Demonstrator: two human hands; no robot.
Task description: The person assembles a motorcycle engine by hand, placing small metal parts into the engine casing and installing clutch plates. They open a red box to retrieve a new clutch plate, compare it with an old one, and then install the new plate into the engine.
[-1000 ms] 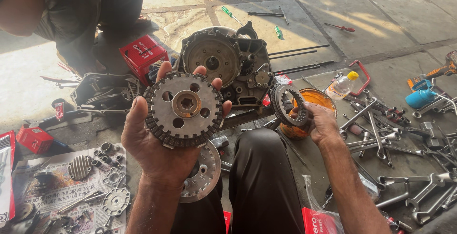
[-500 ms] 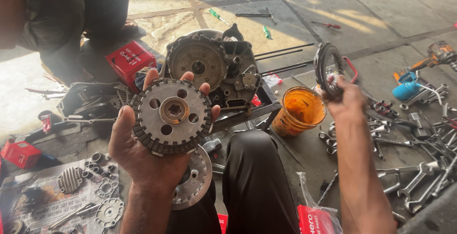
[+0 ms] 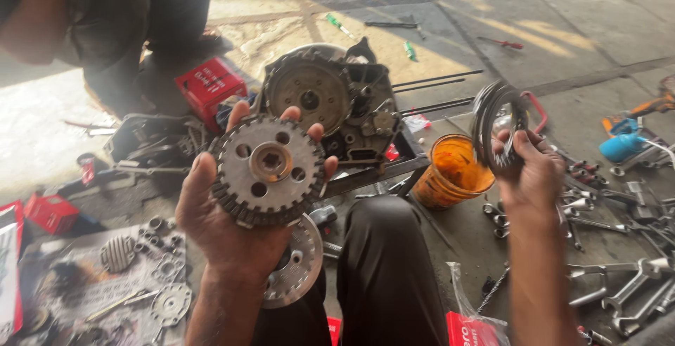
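Note:
My left hand holds up a round toothed metal hub with several holes and a splined centre, its face toward me. My right hand grips a stack of thin metal ring plates, lifted above an orange plastic cup. Beyond the hub lies an open engine case with a large round basket inside. A second round metal plate rests on my knee below the left hand.
Wrenches and sockets are scattered at the right. Small parts lie on paper at the left, near red boxes. Another person crouches at the upper left. Screwdrivers lie on the paving beyond.
My right hand picked the ring plates up from beside the orange cup and raised them up and to the right. The left hand kept holding the hub.

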